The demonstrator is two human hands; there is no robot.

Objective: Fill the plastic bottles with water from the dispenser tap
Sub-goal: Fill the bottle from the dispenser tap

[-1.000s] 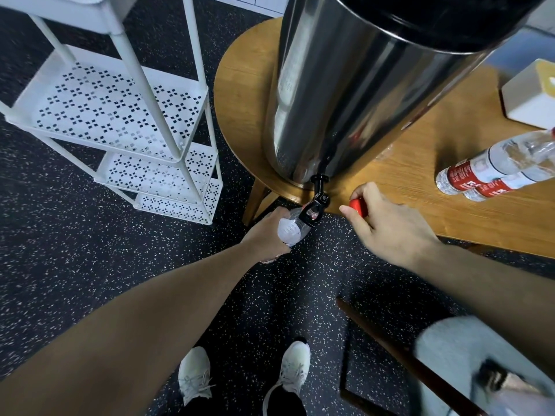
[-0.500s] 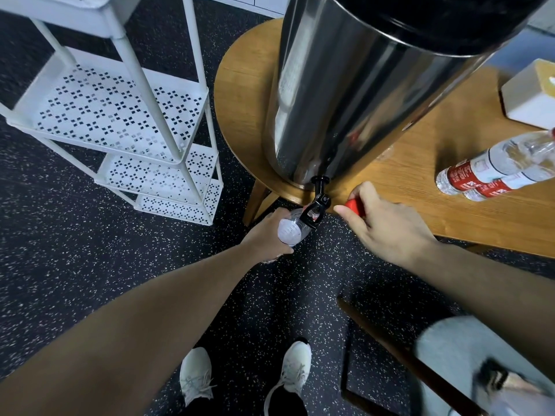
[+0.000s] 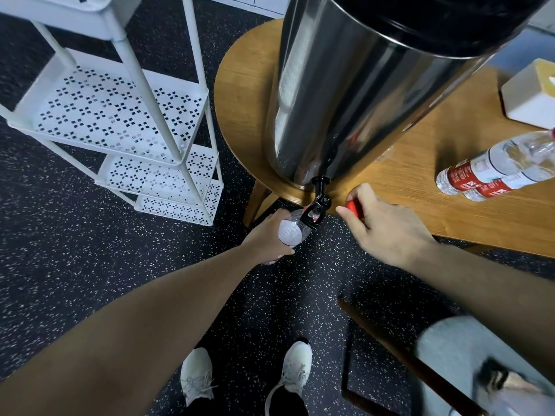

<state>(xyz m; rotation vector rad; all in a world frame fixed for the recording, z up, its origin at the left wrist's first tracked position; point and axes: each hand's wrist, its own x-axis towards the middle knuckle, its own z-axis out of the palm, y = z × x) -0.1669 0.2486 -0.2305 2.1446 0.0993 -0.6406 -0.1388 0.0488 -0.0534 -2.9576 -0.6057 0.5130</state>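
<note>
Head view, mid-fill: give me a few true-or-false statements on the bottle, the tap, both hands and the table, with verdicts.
1. The left hand holds a plastic bottle under the black tap. True.
2. The right hand is open and rests flat on the table. False: its fingers pinch a red cap at the wooden table edge.
3. Two red-labelled bottles lie on their sides on the table. True.
4. The steel dispenser stands on the white shelf rack. False: it stands on the wooden table; the rack is beside it on the floor.
</note>
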